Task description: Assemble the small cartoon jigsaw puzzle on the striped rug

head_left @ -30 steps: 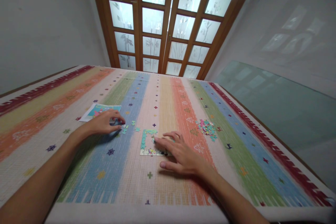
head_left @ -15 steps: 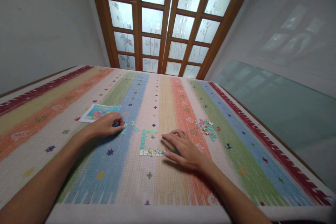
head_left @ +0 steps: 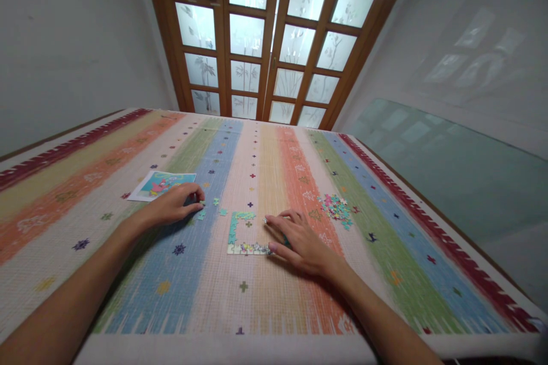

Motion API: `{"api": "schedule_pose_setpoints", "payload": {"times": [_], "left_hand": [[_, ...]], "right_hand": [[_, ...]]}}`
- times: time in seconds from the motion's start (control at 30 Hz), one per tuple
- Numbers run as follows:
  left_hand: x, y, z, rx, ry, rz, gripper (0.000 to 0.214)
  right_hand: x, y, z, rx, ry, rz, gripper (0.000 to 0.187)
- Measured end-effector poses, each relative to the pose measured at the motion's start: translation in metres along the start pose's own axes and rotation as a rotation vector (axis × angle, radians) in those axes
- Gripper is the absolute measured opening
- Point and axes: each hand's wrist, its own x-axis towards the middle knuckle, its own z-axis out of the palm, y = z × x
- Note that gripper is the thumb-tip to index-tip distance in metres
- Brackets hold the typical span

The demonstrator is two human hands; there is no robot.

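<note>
My left hand [head_left: 180, 203] is at the left of the assembled pieces, its thumb and index finger pinched on a small green puzzle piece [head_left: 202, 203]. Just below the fingertips lies a loose teal piece [head_left: 201, 215], with two more pieces [head_left: 216, 202] to the right. A partly joined puzzle border [head_left: 232, 231] forms the left side, bottom and part of the top of a frame. Over its right end, my right hand [head_left: 299, 242] rests with fingers apart, the thumb at the bottom strip. Some teal shows beneath its palm, partly hidden.
A picture card [head_left: 149, 185] with a pink cartoon figure lies behind my left wrist. To the right sits a heap of loose puzzle pieces [head_left: 336, 208]. A striped cloth [head_left: 244, 308] covers the table. Glass-paned wooden doors [head_left: 268, 63] stand beyond it.
My left thumb and index finger have closed on the small green piece that lay by their tips. My right hand stays almost in place, and the view shifts slightly.
</note>
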Motion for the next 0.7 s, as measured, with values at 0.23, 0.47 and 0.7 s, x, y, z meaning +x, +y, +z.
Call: {"api": "schedule_pose_setpoints", "payload": {"times": [0.23, 0.47, 0.7], "left_hand": [[0.007, 0.042, 0.019, -0.197, 0.104, 0.037, 0.024], [0.013, 0.084, 0.071, -0.28, 0.129, 0.198, 0.015], [0.018, 0.084, 0.09, -0.152, 0.183, 0.412, 0.017]], "right_hand": [[0.001, 0.002, 0.001, 0.0, 0.031, 0.015, 0.048], [0.001, 0.003, 0.001, -0.077, 0.028, 0.015, 0.046], [0.002, 0.0, -0.001, -0.017, 0.043, -0.03, 0.04]]}}
